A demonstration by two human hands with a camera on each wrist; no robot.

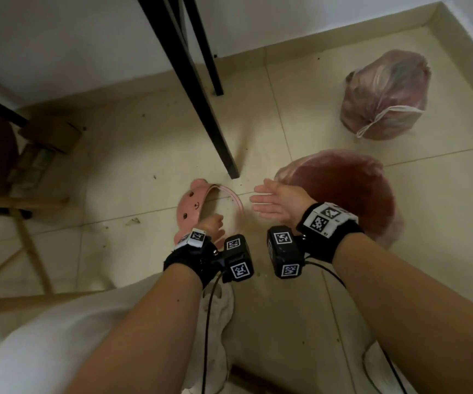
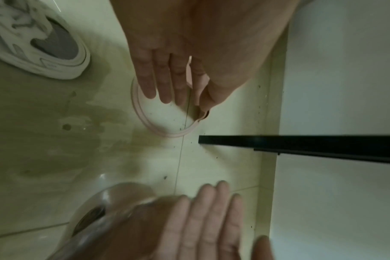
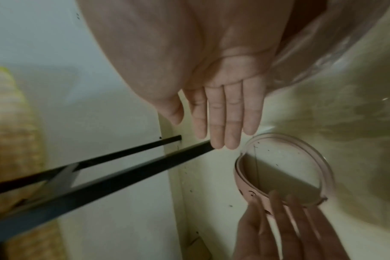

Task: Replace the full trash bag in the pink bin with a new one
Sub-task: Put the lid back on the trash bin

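Now the tiled floor (image 1: 150, 155) is filling most of the head view, and the person's pale trousers (image 1: 58, 336) are blocking its lower left corner. The pink bin (image 1: 340, 177) is sitting to the right, lined with a thin pinkish bag (image 1: 377, 194) that is spreading over the rim; the right forearm is cutting across its near edge, so the rim itself is hard to trace. The tied full trash bag (image 1: 386, 95) is lying well apart from it, near the wall corner, white drawstring showing, contents only a blur through the plastic. The black table leg (image 1: 201, 89) is slanting down between the hands and the wall, its top running out of frame. The pink bear-faced ring (image 1: 198, 206) is lying on the floor just beside that leg's foot, its near part hiding behind the left wrist. A white shoe (image 2: 44, 45) is showing only in part in the left wrist view.

The right hand (image 1: 278, 201) is hovering over the bin's left edge, fingers straight and together, gripping nothing. The left hand (image 1: 214, 226) is hanging just above the ring, fingers extended and relaxed; whether the fingertips are touching the ring I cannot tell.
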